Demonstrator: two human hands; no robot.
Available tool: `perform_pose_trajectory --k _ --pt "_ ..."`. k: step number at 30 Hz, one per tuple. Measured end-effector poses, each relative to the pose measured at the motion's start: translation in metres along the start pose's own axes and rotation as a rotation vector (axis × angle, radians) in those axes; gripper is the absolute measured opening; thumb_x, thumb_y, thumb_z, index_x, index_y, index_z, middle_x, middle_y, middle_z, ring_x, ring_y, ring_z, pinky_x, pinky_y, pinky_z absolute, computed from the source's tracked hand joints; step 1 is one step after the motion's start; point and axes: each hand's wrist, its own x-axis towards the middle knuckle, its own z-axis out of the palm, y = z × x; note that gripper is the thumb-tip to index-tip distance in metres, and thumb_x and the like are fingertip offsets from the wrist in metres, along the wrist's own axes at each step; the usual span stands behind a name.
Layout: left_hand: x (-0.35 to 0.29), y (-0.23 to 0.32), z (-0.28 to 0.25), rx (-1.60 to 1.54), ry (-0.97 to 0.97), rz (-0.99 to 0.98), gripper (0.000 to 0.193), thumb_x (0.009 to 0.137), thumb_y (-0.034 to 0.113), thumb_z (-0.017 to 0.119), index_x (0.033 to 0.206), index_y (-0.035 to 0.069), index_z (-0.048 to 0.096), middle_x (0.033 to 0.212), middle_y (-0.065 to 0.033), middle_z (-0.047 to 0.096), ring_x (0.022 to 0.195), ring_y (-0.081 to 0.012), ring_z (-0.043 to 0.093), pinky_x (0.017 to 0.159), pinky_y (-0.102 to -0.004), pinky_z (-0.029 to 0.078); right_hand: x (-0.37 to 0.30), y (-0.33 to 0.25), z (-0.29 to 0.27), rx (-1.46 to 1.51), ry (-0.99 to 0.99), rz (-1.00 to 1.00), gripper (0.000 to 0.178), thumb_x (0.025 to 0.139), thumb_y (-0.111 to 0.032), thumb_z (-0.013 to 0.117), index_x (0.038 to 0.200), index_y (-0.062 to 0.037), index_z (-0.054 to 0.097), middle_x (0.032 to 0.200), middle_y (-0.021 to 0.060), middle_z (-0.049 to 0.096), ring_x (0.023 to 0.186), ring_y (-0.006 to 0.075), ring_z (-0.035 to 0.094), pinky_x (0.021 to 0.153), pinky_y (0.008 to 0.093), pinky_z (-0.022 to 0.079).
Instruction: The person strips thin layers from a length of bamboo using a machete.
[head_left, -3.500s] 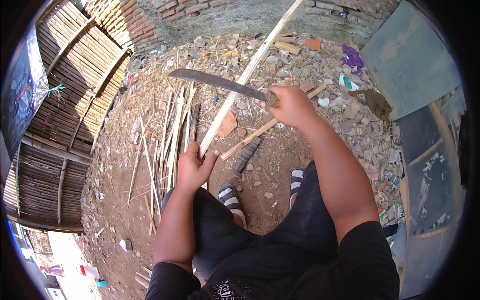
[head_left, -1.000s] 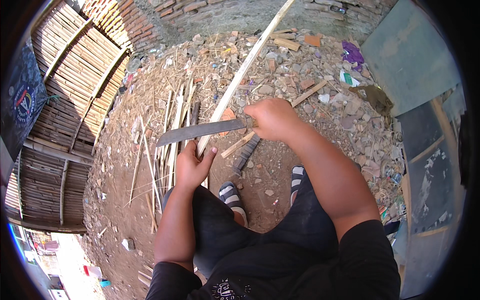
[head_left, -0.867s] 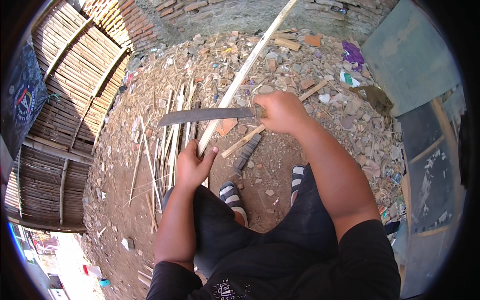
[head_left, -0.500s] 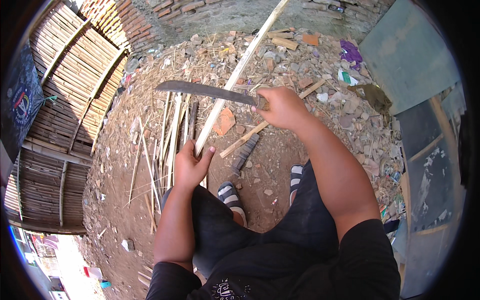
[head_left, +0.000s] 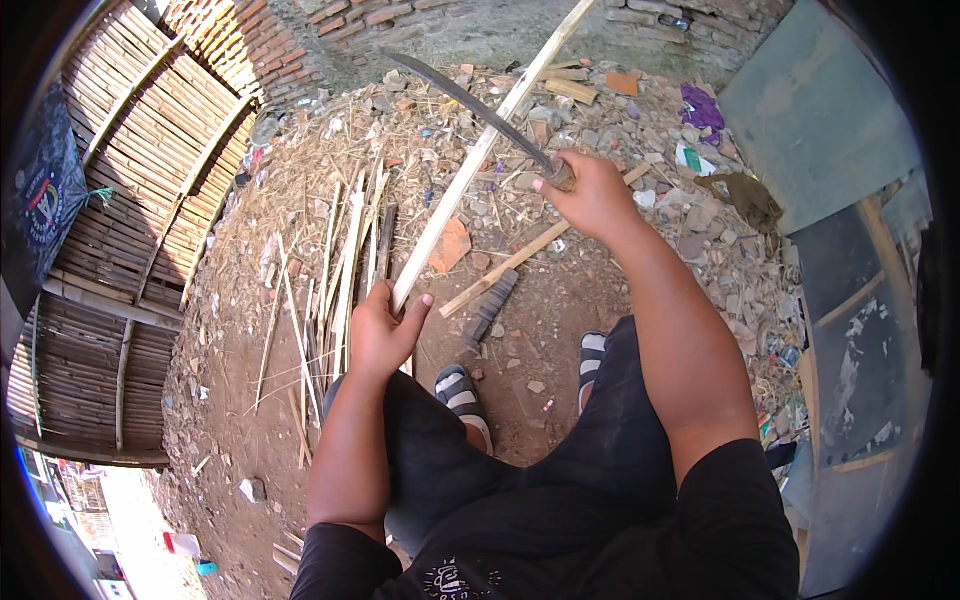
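My left hand (head_left: 382, 335) grips the near end of a long pale wooden strip (head_left: 462, 185), which slants up and away to the far right. In my right hand (head_left: 592, 197) is the handle of a machete (head_left: 465, 97); its dark curved blade points to the far left and crosses over the strip. Whether the edge touches the wood I cannot tell. Below the hands, a dark ridged block (head_left: 490, 310) lies on the dirt beside a narrow wooden stick (head_left: 515, 262).
Several split strips (head_left: 350, 250) lie in a heap at the left. Rubble (head_left: 600, 130) covers the ground up to a brick wall (head_left: 420, 40). A bamboo screen (head_left: 150, 160) stands left, grey panels (head_left: 820, 110) right. A purple cloth (head_left: 703, 112) lies at the far right.
My right hand has shifted a little right, and the machete has swung from nearly level to a steeper slant, its tip now farther away. The strip has barely tilted; my left hand stays put.
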Motion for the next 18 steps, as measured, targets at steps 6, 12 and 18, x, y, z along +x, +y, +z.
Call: perform_pose_trajectory --k 6,12,18 --pt "0.001 -0.009 0.006 -0.062 0.016 0.018 0.042 0.087 0.034 0.084 0.093 -0.002 0.064 0.060 -0.0092 0.058 0.052 -0.0162 0.051 0.051 -0.0340 0.042 -0.021 -0.039 0.021 -0.187 -0.284 -0.372 0.028 0.080 -0.021 0.077 0.103 -0.0067 0.071 0.084 0.0177 0.071 0.084 0.0379 0.072 0.076 0.0490 0.057" --pt "0.000 -0.022 0.006 -0.038 0.026 0.023 0.040 0.087 0.033 0.084 0.089 0.000 0.062 0.060 -0.0093 0.057 0.052 -0.0154 0.050 0.051 -0.0340 0.042 -0.010 -0.024 0.012 -0.125 -0.224 -0.263 0.028 0.081 -0.023 0.078 0.103 -0.0066 0.071 0.084 0.0177 0.072 0.085 0.0372 0.073 0.076 0.0482 0.057" --pt "0.002 -0.006 0.000 -0.021 -0.089 -0.070 0.032 0.093 0.020 0.080 0.104 -0.004 0.063 0.083 -0.0051 0.067 0.072 -0.0076 0.054 0.062 -0.0272 0.046 0.004 0.011 0.000 0.049 0.099 0.079 0.041 0.092 -0.039 0.075 0.120 -0.0089 0.072 0.084 0.0176 0.073 0.084 0.0356 0.073 0.075 0.0464 0.057"
